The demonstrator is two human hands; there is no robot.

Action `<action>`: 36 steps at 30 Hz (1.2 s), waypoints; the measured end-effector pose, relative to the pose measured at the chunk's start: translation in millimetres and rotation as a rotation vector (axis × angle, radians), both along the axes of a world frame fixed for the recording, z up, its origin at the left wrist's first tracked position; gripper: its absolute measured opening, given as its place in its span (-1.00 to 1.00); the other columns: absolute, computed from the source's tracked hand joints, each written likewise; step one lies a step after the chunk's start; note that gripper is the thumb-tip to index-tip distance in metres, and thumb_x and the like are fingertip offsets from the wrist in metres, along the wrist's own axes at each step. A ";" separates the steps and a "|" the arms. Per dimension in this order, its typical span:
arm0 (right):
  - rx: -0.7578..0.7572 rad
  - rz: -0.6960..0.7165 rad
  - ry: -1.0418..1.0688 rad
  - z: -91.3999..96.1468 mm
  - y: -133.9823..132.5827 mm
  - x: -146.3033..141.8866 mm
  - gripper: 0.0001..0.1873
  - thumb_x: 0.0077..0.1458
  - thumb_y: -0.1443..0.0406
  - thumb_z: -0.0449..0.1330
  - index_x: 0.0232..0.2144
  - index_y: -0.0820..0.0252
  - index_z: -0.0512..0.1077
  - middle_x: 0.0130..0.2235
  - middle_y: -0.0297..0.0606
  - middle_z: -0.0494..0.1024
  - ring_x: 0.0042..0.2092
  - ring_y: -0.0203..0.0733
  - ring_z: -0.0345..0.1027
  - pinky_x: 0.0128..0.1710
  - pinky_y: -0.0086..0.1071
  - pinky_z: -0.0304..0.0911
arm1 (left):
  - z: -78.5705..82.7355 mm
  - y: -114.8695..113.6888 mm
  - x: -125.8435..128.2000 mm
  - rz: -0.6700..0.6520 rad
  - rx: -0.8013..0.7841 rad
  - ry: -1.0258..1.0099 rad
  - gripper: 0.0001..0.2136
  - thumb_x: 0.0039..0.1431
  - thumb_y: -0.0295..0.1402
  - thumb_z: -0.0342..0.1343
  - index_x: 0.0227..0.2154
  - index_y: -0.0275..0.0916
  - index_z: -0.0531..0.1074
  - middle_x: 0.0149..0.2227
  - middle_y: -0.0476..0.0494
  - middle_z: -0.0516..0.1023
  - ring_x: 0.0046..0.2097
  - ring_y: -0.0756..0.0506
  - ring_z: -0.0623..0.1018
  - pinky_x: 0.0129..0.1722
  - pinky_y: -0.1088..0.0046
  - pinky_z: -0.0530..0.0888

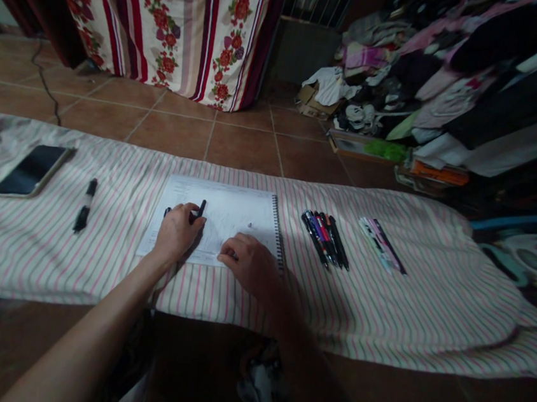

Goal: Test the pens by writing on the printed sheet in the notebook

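Note:
A spiral notebook (234, 205) lies on the striped cloth, its coil along the right side. Over its left half, my left hand (178, 230) is closed, with a short black pen piece (202, 208) sticking up from the fingertips. Another dark end shows at the far side of that hand; whether it is the same pen I cannot tell. My right hand (249, 256) rests low on the page, fingers pinched together on something too small to make out. A tiny dark piece (249, 224) lies on the paper just beyond it.
Right of the notebook lie a bunch of pens (326, 239) and a smaller group of pale and dark pens (383, 245). To the left are a black marker (85, 206) and a phone (33, 170). A floral curtain (181, 25) and piled clothes (397, 67) stand beyond.

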State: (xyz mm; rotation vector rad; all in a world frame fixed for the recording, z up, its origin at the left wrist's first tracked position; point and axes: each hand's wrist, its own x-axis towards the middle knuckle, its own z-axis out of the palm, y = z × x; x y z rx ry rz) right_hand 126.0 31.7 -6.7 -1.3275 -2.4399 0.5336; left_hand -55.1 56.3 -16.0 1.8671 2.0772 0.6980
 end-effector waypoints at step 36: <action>-0.911 -0.300 1.510 22.8 15.8 17.6 -0.74 -0.22 0.32 0.36 -0.35 0.20 0.54 -0.38 -0.33 0.56 -0.38 -0.46 0.34 -0.37 -0.62 0.26 | -2.7 -9.0 -27.7 -0.386 0.066 0.168 -0.65 0.19 -0.52 -0.15 -0.12 -0.17 0.49 -0.09 -0.19 0.38 -0.33 -0.03 0.50 -0.26 0.38 0.46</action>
